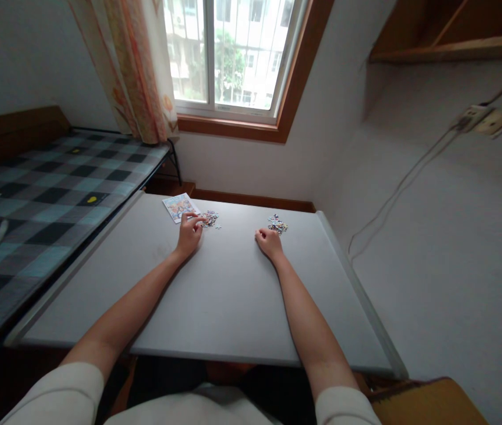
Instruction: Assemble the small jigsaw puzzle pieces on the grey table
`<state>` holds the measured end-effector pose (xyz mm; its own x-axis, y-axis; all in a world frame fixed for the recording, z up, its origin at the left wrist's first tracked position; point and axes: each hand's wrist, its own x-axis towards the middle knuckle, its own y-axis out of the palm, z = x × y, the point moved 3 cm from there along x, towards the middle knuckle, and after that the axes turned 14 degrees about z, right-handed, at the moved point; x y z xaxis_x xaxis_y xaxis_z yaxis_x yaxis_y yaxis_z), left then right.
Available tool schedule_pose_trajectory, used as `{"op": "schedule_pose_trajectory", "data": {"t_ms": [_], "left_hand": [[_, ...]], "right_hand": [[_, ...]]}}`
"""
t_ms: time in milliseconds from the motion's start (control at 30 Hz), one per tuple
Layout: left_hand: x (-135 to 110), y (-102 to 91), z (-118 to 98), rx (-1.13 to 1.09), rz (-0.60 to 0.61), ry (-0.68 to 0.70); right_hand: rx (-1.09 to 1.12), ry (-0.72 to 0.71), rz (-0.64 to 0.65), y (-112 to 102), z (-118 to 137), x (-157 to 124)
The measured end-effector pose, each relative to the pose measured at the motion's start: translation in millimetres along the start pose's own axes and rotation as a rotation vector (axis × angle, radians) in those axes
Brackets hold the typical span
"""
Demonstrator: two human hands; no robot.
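Two small heaps of jigsaw puzzle pieces lie on the far part of a white table. Beside the left heap (210, 219), my left hand (189, 233) rests with its fingers apart, fingertips at the heap's edge. A picture sheet (180, 206) with a colourful print lies just behind that hand, partly covered by its fingers. My right hand (269, 242) is closed, fingers curled in, just in front of the right heap (278, 224). Whether a piece is inside its fingers is hidden. One loose puzzle piece (218, 226) lies apart from the left heap.
The white table (228, 295) has raised side edges. A bed with a checked mattress (100, 171) stands along its left side. Beyond are a curtain (135, 71) and a window (242, 59). A cable (392, 195) hangs down the right wall, with a wooden stool (427, 404) at lower right.
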<state>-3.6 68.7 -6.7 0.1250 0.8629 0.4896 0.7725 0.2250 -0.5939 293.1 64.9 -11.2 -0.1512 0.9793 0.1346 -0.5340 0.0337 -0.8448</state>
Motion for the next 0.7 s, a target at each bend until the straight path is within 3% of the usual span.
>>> {"op": "schedule_pose_trajectory", "data": {"t_ms": [200, 700], "left_hand": [[0.7, 0.6, 3.2, 0.087, 0.003, -0.083], [-0.8, -2.2, -5.1, 0.036, 0.042, -0.107]], "right_hand": [[-0.003, 0.001, 0.004, 0.2, -0.8, 0.3], [-0.001, 0.005, -0.002, -2.8, 3.4, -1.7]]}}
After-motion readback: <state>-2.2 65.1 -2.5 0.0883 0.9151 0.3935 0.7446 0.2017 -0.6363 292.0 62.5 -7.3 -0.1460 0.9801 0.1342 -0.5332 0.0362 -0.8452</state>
